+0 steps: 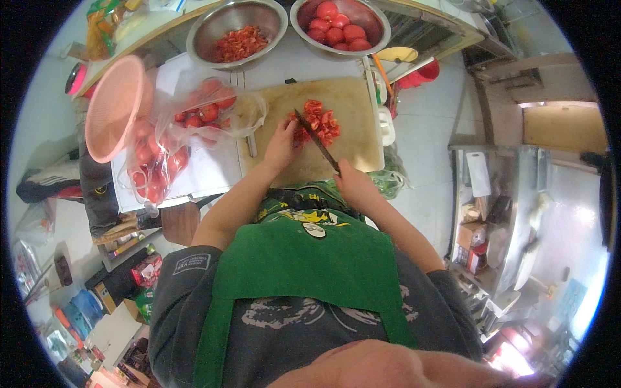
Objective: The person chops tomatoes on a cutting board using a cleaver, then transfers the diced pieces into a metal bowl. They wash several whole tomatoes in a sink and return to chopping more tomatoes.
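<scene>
My right hand (351, 182) grips the handle of a kitchen knife (316, 140), its dark blade slanting up and left over the cutting board (354, 97). Beneath and beside the blade lie chopped tomato pieces (327, 127). At the left edge of this pile is my left hand (284, 145), fingers bent against the tomato; whether it holds a piece is hidden. Beyond the board stand a steel bowl of chopped tomato (206, 46) and, to its right, a steel bowl of whole tomatoes (305, 36), which look peeled.
Left of the board are a clear plastic bag of tomatoes (208, 114) and another bag of tomatoes (153, 167), near a tilted pink plastic basket (114, 111). Bagged greens (393, 179) lie at the board's right near corner. A red scoop-like container (422, 75) is beyond the right edge.
</scene>
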{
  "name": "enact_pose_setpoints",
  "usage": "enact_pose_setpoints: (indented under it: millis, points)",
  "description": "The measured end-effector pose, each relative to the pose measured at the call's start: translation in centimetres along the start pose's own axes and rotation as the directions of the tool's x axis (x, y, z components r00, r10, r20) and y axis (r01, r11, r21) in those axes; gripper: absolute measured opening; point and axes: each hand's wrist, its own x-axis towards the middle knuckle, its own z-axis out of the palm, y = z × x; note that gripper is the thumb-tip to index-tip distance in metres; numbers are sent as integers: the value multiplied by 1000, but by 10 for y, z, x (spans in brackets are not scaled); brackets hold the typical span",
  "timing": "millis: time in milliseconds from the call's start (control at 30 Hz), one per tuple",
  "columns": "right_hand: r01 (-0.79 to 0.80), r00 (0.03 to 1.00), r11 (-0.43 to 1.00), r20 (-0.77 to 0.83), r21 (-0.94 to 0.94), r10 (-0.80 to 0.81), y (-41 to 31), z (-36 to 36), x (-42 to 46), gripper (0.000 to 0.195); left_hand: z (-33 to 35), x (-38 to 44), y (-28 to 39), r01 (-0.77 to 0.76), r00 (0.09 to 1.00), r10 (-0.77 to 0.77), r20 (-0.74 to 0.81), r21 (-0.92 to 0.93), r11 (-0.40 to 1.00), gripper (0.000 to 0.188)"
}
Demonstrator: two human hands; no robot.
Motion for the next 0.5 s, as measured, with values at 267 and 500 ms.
enact_pose_setpoints:
  millis: [267, 500]
  points:
    - [34, 999, 999, -12, 15, -34, 9, 34, 58, 25, -8, 2, 16, 41, 999, -40, 19, -26, 999, 44]
    - [-25, 997, 999, 78, 33, 22, 56, 1, -17, 25, 6, 0, -5, 47, 996, -55, -76, -109, 993, 39]
